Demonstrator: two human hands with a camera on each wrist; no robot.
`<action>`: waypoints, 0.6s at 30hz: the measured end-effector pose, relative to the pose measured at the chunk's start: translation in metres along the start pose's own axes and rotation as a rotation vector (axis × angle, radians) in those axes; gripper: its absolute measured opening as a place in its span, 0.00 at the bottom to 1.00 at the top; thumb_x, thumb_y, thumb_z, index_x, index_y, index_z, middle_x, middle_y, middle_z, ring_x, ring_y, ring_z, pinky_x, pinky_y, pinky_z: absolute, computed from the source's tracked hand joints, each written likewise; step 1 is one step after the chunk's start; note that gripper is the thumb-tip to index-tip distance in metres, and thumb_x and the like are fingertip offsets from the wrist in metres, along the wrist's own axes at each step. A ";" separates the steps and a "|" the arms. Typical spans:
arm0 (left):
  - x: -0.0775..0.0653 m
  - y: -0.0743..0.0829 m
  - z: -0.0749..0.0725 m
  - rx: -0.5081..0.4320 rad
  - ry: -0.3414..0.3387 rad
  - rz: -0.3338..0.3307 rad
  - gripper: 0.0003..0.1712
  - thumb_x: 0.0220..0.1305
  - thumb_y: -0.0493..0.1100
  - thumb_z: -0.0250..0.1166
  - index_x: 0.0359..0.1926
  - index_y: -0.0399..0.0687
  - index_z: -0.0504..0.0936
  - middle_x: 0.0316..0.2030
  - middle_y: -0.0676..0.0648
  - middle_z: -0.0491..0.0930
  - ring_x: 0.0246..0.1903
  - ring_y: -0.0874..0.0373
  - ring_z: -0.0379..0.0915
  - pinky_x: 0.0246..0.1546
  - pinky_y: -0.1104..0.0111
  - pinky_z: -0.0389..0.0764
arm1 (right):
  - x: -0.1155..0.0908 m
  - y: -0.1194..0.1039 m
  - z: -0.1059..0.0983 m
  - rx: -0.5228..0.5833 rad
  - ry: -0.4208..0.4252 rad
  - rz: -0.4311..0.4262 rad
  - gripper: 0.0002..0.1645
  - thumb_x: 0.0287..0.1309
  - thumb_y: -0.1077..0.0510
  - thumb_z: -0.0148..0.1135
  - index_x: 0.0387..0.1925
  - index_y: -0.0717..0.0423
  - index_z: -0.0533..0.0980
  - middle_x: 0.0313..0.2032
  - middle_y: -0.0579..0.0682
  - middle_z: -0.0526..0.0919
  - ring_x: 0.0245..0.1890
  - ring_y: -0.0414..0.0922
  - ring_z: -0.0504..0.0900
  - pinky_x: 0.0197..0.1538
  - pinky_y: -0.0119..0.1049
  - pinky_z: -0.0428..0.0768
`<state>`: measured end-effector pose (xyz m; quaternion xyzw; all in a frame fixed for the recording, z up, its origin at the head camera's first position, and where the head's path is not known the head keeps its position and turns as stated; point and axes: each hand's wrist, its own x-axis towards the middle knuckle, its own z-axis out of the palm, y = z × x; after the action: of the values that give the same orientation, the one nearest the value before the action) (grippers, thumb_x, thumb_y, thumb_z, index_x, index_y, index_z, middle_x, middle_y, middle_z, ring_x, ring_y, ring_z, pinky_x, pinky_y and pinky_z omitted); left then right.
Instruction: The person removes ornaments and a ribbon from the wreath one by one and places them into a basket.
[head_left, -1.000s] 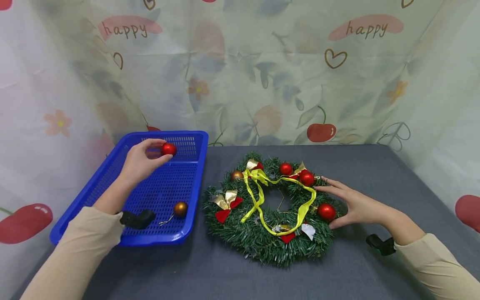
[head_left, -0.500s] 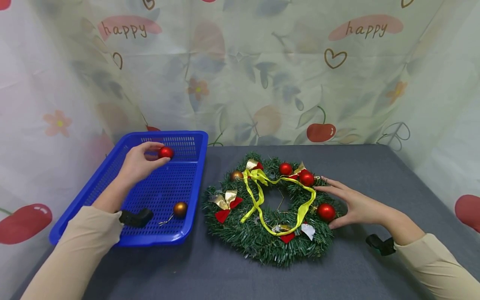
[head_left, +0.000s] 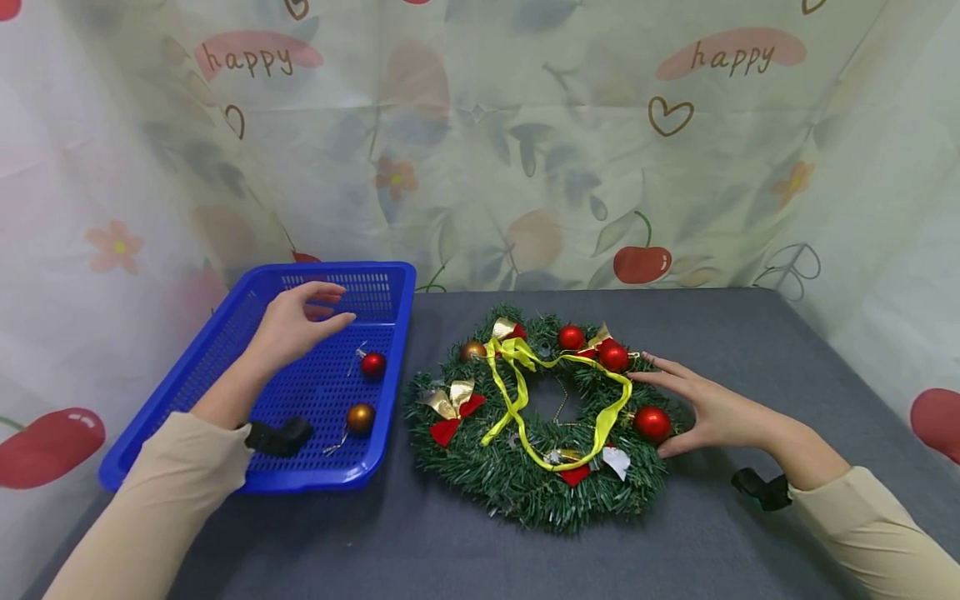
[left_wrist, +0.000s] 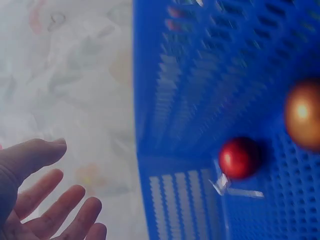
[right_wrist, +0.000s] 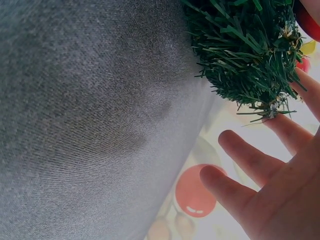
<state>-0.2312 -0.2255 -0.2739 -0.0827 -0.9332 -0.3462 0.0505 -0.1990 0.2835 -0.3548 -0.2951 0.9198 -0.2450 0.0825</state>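
Over the blue plastic basket, my left hand hovers with fingers and thumb spread apart, holding nothing. Below it, a red bauble with a silver string lies on the basket floor near the right wall. A gold bauble rests closer to the front. To the right sits a green Christmas wreath with red baubles, red and gold bows and a loop of yellow ribbon. My right hand is at the wreath's right side, fingers extended; its fingertips touch the greenery in the right wrist view.
A dark grey cloth covers the table under basket and wreath. Behind the table hangs a printed curtain, with further curtain along both sides. Each wrist wears a black strap device.
My left hand has let go of the red bauble, which now lies in the basket, and has shifted slightly right with fingers apart. The right hand and wreath have stayed put.
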 end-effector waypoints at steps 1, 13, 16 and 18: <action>-0.001 0.005 0.001 -0.005 -0.004 0.011 0.27 0.63 0.49 0.61 0.59 0.40 0.71 0.60 0.34 0.70 0.55 0.37 0.71 0.52 0.48 0.75 | 0.000 0.000 0.000 0.001 -0.001 0.000 0.55 0.38 0.37 0.73 0.67 0.46 0.60 0.70 0.66 0.48 0.66 0.68 0.53 0.55 0.68 0.65; -0.008 0.060 0.030 -0.081 -0.089 0.179 0.21 0.61 0.45 0.63 0.55 0.45 0.75 0.54 0.40 0.77 0.51 0.45 0.76 0.49 0.55 0.78 | 0.000 -0.001 0.000 0.001 -0.005 0.002 0.55 0.37 0.36 0.72 0.67 0.45 0.60 0.70 0.66 0.48 0.66 0.68 0.53 0.55 0.68 0.65; -0.008 0.070 0.039 -0.091 -0.119 0.216 0.21 0.61 0.44 0.63 0.55 0.46 0.76 0.53 0.41 0.78 0.50 0.47 0.77 0.50 0.55 0.78 | 0.000 0.000 0.000 -0.003 -0.004 0.001 0.55 0.38 0.36 0.72 0.67 0.45 0.60 0.70 0.66 0.48 0.66 0.68 0.53 0.55 0.68 0.65; -0.007 0.075 0.044 -0.092 -0.133 0.233 0.21 0.61 0.44 0.63 0.55 0.46 0.76 0.52 0.41 0.78 0.50 0.47 0.77 0.51 0.56 0.77 | 0.000 0.000 0.000 -0.005 -0.004 0.000 0.55 0.38 0.36 0.72 0.67 0.45 0.60 0.70 0.66 0.48 0.66 0.68 0.53 0.55 0.68 0.65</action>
<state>-0.2114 -0.1419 -0.2601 -0.2155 -0.9017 -0.3740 0.0246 -0.1990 0.2836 -0.3547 -0.2956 0.9203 -0.2423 0.0836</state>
